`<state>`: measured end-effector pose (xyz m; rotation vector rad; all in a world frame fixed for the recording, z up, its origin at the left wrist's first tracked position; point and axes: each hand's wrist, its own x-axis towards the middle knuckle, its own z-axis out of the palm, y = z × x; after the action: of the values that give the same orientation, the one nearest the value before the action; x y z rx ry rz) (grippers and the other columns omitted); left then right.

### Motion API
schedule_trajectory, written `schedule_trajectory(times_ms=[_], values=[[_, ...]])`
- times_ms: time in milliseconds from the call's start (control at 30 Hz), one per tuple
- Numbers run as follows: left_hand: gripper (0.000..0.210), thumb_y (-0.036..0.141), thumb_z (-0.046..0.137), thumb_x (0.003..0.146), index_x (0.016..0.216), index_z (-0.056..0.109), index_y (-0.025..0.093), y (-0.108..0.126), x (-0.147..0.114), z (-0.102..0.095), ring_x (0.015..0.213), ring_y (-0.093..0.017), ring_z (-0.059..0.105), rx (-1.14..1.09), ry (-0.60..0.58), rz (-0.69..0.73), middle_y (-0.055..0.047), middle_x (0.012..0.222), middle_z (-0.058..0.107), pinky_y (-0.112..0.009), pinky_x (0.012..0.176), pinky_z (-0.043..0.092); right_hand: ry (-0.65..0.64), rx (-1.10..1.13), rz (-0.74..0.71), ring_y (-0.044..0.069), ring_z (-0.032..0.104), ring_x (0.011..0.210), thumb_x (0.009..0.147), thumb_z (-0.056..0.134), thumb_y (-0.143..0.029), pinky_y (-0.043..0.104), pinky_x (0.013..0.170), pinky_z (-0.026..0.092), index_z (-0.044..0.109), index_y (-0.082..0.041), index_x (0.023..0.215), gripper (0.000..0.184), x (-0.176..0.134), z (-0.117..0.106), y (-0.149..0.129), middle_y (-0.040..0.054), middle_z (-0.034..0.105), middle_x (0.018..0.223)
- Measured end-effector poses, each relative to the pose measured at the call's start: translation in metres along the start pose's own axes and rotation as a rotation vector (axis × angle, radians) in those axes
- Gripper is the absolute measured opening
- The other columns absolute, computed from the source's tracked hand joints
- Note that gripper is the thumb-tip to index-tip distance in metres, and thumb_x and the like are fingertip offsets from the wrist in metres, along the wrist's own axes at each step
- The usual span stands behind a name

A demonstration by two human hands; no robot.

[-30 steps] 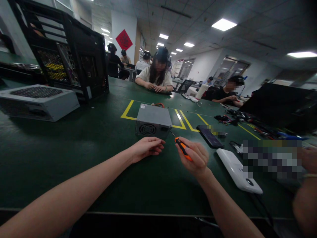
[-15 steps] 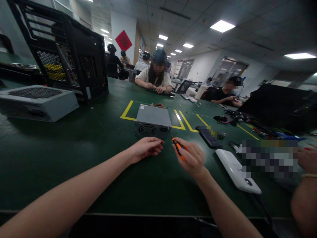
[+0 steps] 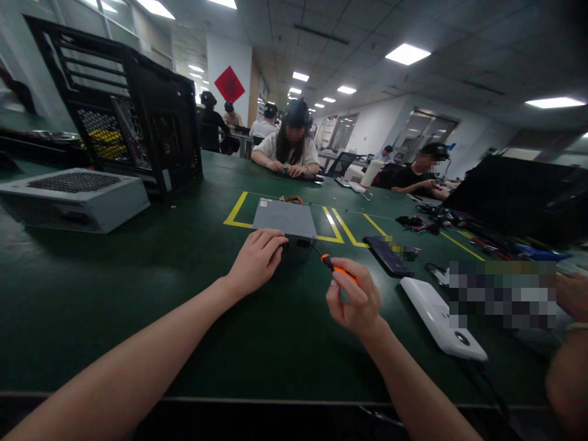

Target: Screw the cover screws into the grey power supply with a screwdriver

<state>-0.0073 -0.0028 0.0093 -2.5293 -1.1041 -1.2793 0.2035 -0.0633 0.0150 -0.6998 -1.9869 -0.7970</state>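
Note:
A grey computer power supply [image 3: 285, 217] lies on the green table with its fan side toward me and wires at its back. My left hand [image 3: 257, 260] grips its near left edge, fingers bent over the fan side and covering the fan. In my right hand [image 3: 356, 297] is an orange and black screwdriver [image 3: 340, 269], pinched between thumb and fingers. Its thin shaft points at the near right corner of the power supply, beside the socket. Whether the tip touches a screw is too small to tell.
At left stand a black computer case [image 3: 160, 128] and a second power supply [image 3: 82, 202]. A dark phone-like slab [image 3: 388, 254] and a white power bank-like device [image 3: 443, 318] lie right. Tools and cables lie farther right. A co-worker's arm [image 3: 569, 367] reaches in; another person sits opposite.
My left hand has moved up and left from in front of the power supply onto its near edge. The right hand's hold on the screwdriver has shifted, its shaft still by the corner.

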Motion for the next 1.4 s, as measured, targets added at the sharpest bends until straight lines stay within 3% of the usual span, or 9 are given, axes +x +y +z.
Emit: schedule_trajectory(times_ms=[200, 367, 533, 633, 767, 933, 1133, 1300, 1400], values=[[0.033, 0.018, 0.038, 0.084, 0.117, 0.046, 0.018, -0.011, 0.001, 0.004, 0.116, -0.020, 0.039, 0.120, -0.021, 0.010, -0.007, 0.124, 0.046, -0.043, 0.101, 0.028, 0.027, -0.086, 0.036, 0.019, 0.053, 0.092, 0.069, 0.058, -0.007, 0.032, 0.071, 0.050, 0.043, -0.020, 0.110, 0.045, -0.001, -0.001, -0.001, 0.0099, 0.051, 0.104], [0.034, 0.020, 0.038, 0.084, 0.117, 0.046, 0.019, -0.011, 0.000, 0.005, 0.117, -0.020, 0.038, 0.127, -0.048, -0.012, -0.007, 0.124, 0.046, -0.042, 0.103, 0.027, 0.045, -0.047, 0.070, 0.019, 0.053, 0.100, 0.071, 0.054, -0.005, 0.033, 0.076, 0.050, 0.037, -0.021, 0.114, 0.049, 0.000, 0.000, -0.003, 0.0112, 0.051, 0.111], [0.034, 0.020, 0.038, 0.084, 0.117, 0.045, 0.019, -0.009, 0.001, 0.003, 0.116, -0.020, 0.038, 0.121, -0.060, -0.016, -0.007, 0.123, 0.046, -0.043, 0.102, 0.026, -0.007, -0.134, 0.053, 0.016, 0.055, 0.083, 0.072, 0.061, -0.017, 0.027, 0.067, 0.047, 0.045, -0.024, 0.100, 0.033, -0.002, -0.002, -0.002, 0.0053, 0.056, 0.094], [0.035, 0.020, 0.039, 0.083, 0.117, 0.045, 0.019, -0.008, 0.001, 0.003, 0.116, -0.020, 0.038, 0.116, -0.060, -0.019, -0.007, 0.122, 0.046, -0.043, 0.102, 0.027, -0.029, -0.153, 0.096, 0.018, 0.052, 0.082, 0.073, 0.058, -0.023, 0.031, 0.066, 0.045, 0.046, -0.023, 0.100, 0.030, 0.000, -0.002, -0.004, 0.0070, 0.053, 0.093], [0.035, 0.019, 0.040, 0.082, 0.118, 0.045, 0.019, -0.008, 0.001, 0.002, 0.116, -0.020, 0.038, 0.123, -0.067, -0.013, -0.007, 0.122, 0.046, -0.041, 0.103, 0.026, -0.046, -0.068, 0.083, 0.022, 0.050, 0.096, 0.074, 0.050, -0.015, 0.036, 0.075, 0.045, 0.040, -0.020, 0.113, 0.040, 0.003, -0.003, -0.007, 0.0127, 0.048, 0.111], [0.036, 0.019, 0.039, 0.083, 0.119, 0.043, 0.018, -0.008, 0.001, 0.000, 0.117, -0.020, 0.037, 0.146, -0.086, -0.006, -0.007, 0.124, 0.045, -0.041, 0.103, 0.025, -0.021, -0.112, 0.063, 0.017, 0.051, 0.078, 0.072, 0.059, -0.016, 0.028, 0.064, 0.044, 0.045, -0.021, 0.102, 0.034, 0.002, -0.003, -0.007, 0.0060, 0.054, 0.089], [0.036, 0.019, 0.038, 0.083, 0.120, 0.042, 0.018, -0.007, 0.001, 0.001, 0.119, -0.020, 0.036, 0.172, -0.098, -0.002, -0.007, 0.126, 0.044, -0.041, 0.104, 0.024, -0.050, -0.031, 0.114, 0.020, 0.051, 0.092, 0.073, 0.052, -0.013, 0.033, 0.071, 0.046, 0.039, -0.019, 0.112, 0.042, 0.003, -0.002, -0.010, 0.0116, 0.051, 0.104], [0.038, 0.017, 0.038, 0.083, 0.120, 0.041, 0.017, -0.006, 0.001, 0.001, 0.124, -0.020, 0.031, 0.183, -0.118, 0.002, -0.008, 0.131, 0.039, -0.041, 0.106, 0.021, -0.014, -0.057, 0.173, 0.017, 0.053, 0.080, 0.072, 0.057, -0.012, 0.030, 0.067, 0.046, 0.045, -0.021, 0.106, 0.037, 0.005, -0.008, -0.007, 0.0066, 0.055, 0.090], [0.039, 0.017, 0.039, 0.082, 0.121, 0.041, 0.017, -0.005, 0.001, 0.001, 0.125, -0.020, 0.030, 0.180, -0.122, -0.004, -0.008, 0.131, 0.039, -0.042, 0.106, 0.020, -0.051, -0.042, 0.220, 0.020, 0.053, 0.086, 0.074, 0.053, -0.014, 0.033, 0.069, 0.047, 0.045, -0.019, 0.105, 0.033, 0.005, -0.010, -0.009, 0.0098, 0.054, 0.098]])
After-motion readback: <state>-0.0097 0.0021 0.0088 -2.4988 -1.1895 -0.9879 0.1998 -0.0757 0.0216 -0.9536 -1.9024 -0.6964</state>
